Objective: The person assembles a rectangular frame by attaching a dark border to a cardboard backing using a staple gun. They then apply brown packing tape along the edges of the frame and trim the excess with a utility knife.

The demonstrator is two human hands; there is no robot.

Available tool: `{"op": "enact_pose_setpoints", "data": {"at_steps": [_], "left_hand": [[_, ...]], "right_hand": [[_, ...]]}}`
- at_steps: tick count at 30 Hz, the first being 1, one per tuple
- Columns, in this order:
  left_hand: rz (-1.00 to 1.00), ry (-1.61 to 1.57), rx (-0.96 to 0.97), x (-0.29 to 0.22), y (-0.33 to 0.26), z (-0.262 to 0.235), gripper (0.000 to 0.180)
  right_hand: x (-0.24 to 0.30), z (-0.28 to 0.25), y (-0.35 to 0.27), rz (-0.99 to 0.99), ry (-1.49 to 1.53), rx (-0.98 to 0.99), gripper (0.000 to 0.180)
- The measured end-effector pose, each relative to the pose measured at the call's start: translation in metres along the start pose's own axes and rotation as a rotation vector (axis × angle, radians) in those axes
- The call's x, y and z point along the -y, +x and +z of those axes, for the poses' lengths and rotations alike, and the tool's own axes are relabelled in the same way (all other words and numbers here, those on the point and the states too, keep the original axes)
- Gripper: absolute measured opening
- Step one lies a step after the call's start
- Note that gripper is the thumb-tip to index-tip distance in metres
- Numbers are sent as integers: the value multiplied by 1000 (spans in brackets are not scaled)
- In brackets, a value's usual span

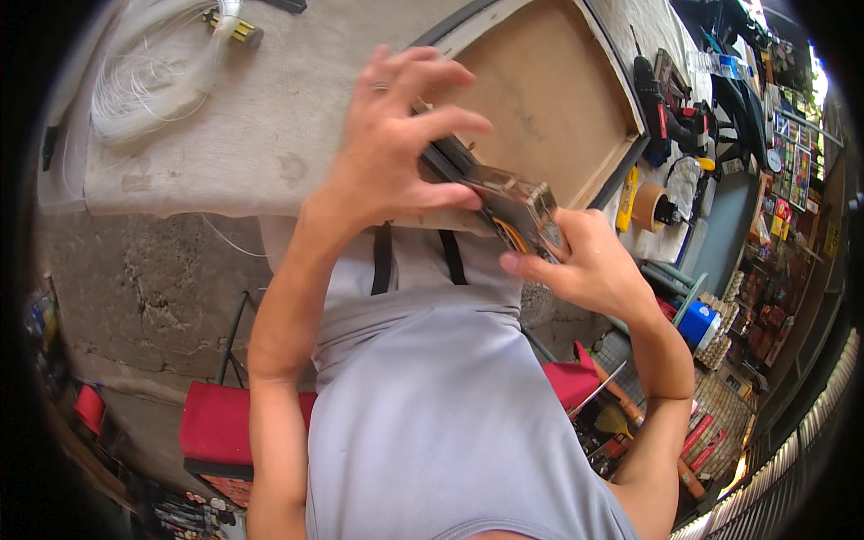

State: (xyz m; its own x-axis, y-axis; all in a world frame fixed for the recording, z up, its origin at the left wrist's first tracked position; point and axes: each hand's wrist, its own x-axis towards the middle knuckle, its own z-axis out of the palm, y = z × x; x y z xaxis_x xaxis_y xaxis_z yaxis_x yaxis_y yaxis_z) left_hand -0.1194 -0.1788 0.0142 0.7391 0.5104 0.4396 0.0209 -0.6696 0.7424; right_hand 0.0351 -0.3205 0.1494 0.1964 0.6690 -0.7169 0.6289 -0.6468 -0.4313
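My right hand (603, 265) grips a worn metal hand tool (520, 200) that looks like a staple gun, with a yellow-orange strip along its side. The tool lies slanted across the near corner of a dark-edged wooden frame (544, 85) with a brown panel inside. My left hand (382, 148), slightly blurred, is raised over that same corner. Its fingers are spread apart, and the thumb reaches close to the tool's front; whether they touch I cannot tell. A dark bar-like piece (443, 155) shows between my left fingers and the tool.
A coil of clear line (148, 85) lies on the pale covered table (270, 108) at the left, beside a yellow-black tool (236, 29). A drill (650, 94) and a tape roll (648, 205) are on the right. Red seats (214, 423) stand below.
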Motion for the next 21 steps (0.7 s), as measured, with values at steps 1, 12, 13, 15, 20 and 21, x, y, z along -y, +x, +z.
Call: {"op": "enact_pose_setpoints", "data": {"at_steps": [1,12,13,15,20,21], "left_hand": [[-56,44,-74,3,-4,-3,63],[-303,150,-203,25,-31,0,92],[-302,152,-205,26,-31,0,92],[-299,151,-208,26,-31,-1,92],[-333,121,-175,26,-34,-1,98],[-336,116,-180,26,-34,-1,98]], "right_hand": [[4,0,8,-2,-23,-6,43],[32,4,49,85,-86,41,45],[35,3,51,104,-108,50,45],[39,2,54,144,-149,67,46],[31,13,53,38,-160,-28,45],[28,17,54,-1,-157,-59,44]]}}
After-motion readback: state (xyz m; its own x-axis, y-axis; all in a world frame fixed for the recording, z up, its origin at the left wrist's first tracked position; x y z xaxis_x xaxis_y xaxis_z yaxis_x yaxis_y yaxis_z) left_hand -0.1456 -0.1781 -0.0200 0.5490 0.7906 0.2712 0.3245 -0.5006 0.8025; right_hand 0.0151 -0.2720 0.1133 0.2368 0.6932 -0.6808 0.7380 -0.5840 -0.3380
